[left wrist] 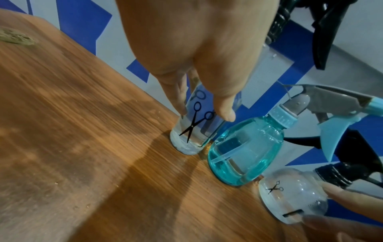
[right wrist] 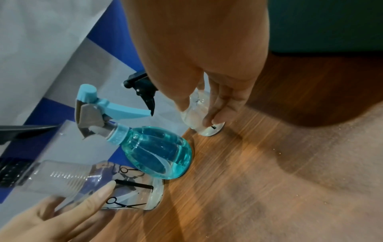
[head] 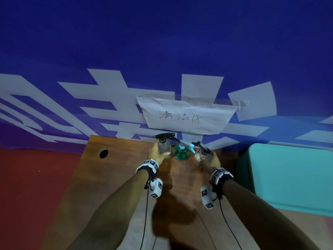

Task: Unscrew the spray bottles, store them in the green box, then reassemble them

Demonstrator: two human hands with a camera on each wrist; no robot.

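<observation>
Three spray bottles stand in a row at the far edge of the wooden table (head: pixel 115 177). My left hand (head: pixel 159 153) grips the tall clear bottle (head: pixel 163 146) (left wrist: pixel 194 131) (right wrist: pixel 99 185) with scissor prints and a black spray head. In the middle stands a teal bottle (head: pixel 181 152) (left wrist: pixel 246 150) (right wrist: pixel 159 153) with a light-blue trigger, held by no hand. My right hand (head: pixel 210 160) grips the round clear bottle (head: pixel 200 154) (left wrist: pixel 294 194) (right wrist: pixel 202 121), which also has a black head. All three heads sit on their bottles. The green box (head: pixel 292 175) lies to the right.
A blue banner with a taped paper sign (head: pixel 185 115) hangs right behind the bottles. A round cable hole (head: pixel 103 153) is in the table's far left. Red floor (head: pixel 32 186) lies to the left of the table. Cables run from both wrist cameras.
</observation>
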